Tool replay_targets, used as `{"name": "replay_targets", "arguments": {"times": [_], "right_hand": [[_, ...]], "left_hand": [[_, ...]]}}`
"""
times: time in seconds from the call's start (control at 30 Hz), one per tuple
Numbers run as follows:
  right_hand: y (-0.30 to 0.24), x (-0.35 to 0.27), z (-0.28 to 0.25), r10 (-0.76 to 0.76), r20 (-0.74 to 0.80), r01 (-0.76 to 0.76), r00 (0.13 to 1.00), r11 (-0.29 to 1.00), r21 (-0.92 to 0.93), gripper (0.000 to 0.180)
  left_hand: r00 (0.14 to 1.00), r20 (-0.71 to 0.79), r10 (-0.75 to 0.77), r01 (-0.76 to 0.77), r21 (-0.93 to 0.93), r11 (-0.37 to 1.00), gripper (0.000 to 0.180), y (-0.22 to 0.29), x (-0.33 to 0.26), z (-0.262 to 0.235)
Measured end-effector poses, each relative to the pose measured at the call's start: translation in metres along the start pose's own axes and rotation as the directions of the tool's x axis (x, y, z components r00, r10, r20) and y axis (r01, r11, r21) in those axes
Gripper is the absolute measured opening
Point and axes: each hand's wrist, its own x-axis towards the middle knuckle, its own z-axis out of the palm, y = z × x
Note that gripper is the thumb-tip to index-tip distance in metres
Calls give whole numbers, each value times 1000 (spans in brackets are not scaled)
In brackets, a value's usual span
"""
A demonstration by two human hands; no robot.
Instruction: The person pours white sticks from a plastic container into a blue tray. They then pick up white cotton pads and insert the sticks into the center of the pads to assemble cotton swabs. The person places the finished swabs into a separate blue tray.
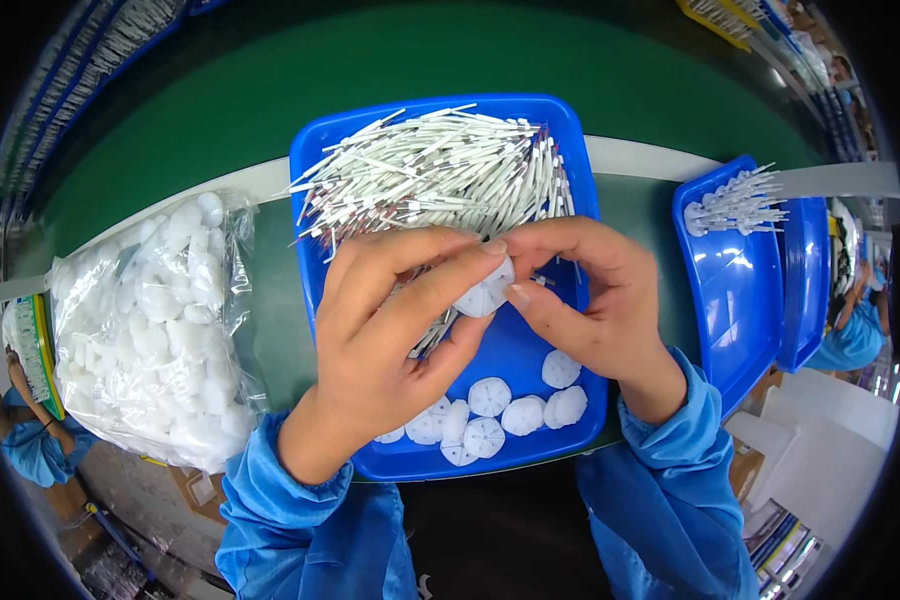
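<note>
Over the middle of a blue tray, my left hand pinches a white faceted plastic disc with small holes. The thumb and forefinger of my right hand close on the same disc's right edge; whether they also hold a thin stick is hidden. Beyond my hands, a heap of thin white sticks, some with dark parts, fills the far half of the tray. Several similar white discs lie at its near end, below my wrists.
Left of the tray lies a clear plastic bag full of white round pieces. To the right, another blue tray holds discs with sticks attached. A green surface stretches beyond a pale edge strip. Co-workers in blue sleeves sit at both sides.
</note>
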Motion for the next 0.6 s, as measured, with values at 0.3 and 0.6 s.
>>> {"name": "replay_targets", "arguments": {"times": [0.3, 0.6], "right_hand": [[5, -1, -4, 120, 73, -138, 990, 933, 331, 26], [2, 1, -4, 277, 163, -321, 947, 786, 528, 19]], "left_hand": [[1000, 20, -13, 14, -64, 998, 48, 1, 4, -1], [999, 45, -22, 28, -137, 990, 44, -2, 1, -1]]}}
